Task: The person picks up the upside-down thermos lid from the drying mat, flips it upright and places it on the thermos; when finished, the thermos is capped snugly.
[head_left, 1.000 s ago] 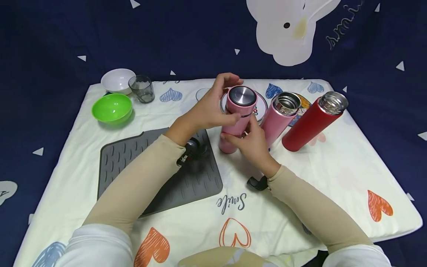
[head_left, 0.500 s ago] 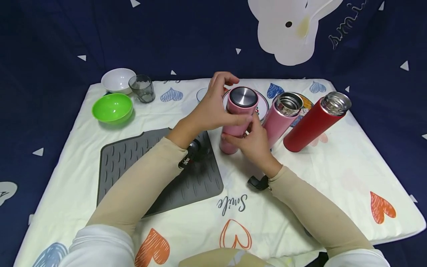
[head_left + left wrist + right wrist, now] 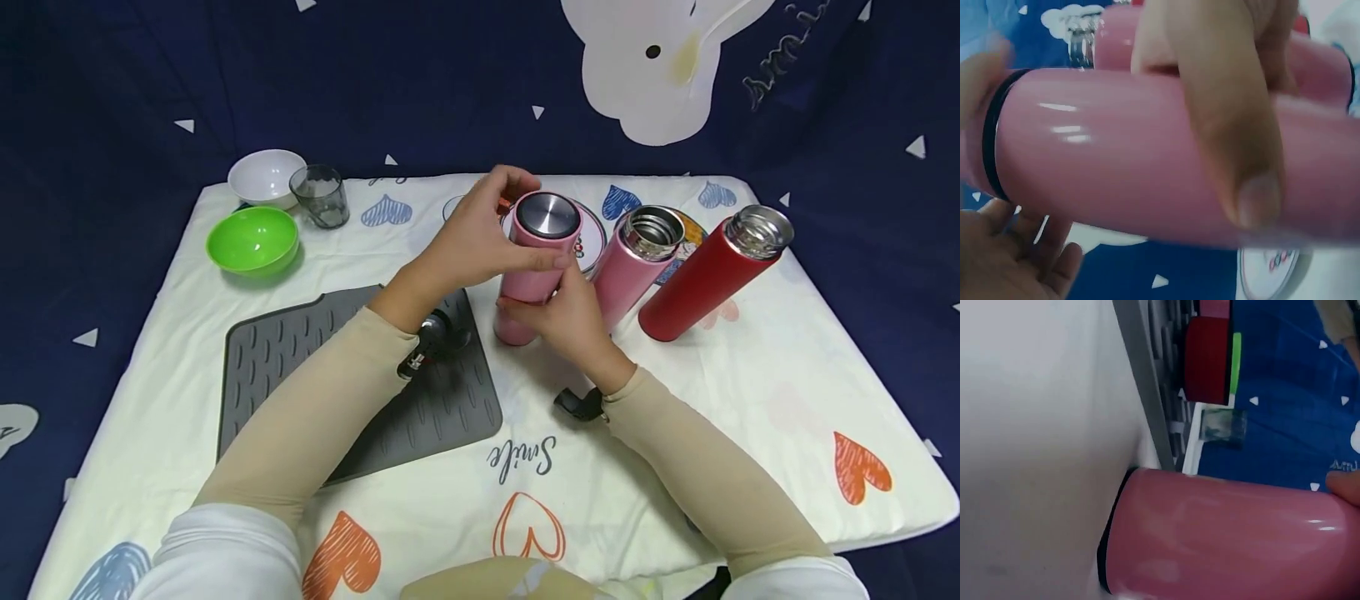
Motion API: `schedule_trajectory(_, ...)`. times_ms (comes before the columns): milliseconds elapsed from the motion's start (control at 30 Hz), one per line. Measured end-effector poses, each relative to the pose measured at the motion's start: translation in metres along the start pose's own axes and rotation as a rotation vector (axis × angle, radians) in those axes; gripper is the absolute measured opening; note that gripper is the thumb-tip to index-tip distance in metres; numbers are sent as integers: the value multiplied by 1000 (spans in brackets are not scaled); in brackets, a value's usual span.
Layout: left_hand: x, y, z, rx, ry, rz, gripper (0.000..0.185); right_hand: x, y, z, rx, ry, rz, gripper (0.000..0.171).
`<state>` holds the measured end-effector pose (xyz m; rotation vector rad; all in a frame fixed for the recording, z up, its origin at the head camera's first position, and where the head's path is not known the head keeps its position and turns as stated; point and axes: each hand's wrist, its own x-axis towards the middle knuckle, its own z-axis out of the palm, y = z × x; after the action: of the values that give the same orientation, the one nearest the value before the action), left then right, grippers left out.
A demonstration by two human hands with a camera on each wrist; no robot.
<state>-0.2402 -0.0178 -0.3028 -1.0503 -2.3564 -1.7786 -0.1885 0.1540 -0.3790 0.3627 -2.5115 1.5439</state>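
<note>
A pink thermos bottle (image 3: 534,287) with a steel-topped lid (image 3: 549,215) stands upright on the table, between both hands. The left hand (image 3: 472,246) holds the lid, its thumb lying across the front near the black ring. Lower down, the right hand (image 3: 568,321) grips the bottle's body; its thumb (image 3: 1225,125) lies along the pink side in the left wrist view. Left fingers (image 3: 1022,250) show below the ring there, spread apart. Just right of the right hand is a second pink thermos bottle (image 3: 621,279), its steel mouth uncovered. Farther right stands a lidless red thermos bottle (image 3: 697,287).
A grey ridged mat (image 3: 277,358) lies under the left forearm. A red cylinder (image 3: 1207,359) shows over it in the right wrist view. At back left are a green bowl (image 3: 252,242), white bowl (image 3: 262,179) and dark glass (image 3: 322,200). A plate (image 3: 592,237) sits behind the bottles.
The left thumb has slid to the right across the front of the held pink thermos bottle. The right hand keeps its grip low on the body, nearly in place.
</note>
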Motion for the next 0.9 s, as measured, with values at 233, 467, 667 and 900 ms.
schedule_trajectory(233,-5,3,-5,-22,5,-16,81,3,-5,2,-13,-13,19,74)
schedule_trajectory(467,-6,1,-8,-26,35,3,76,6,-5,5,5,-20,7,74)
schedule_trajectory(667,-1,2,-5,-86,-40,-17,67,3,-2,2,28,-22,24,75)
schedule_trajectory(900,1,3,2,22,1,-30,71,0,-1,1,25,-27,27,75)
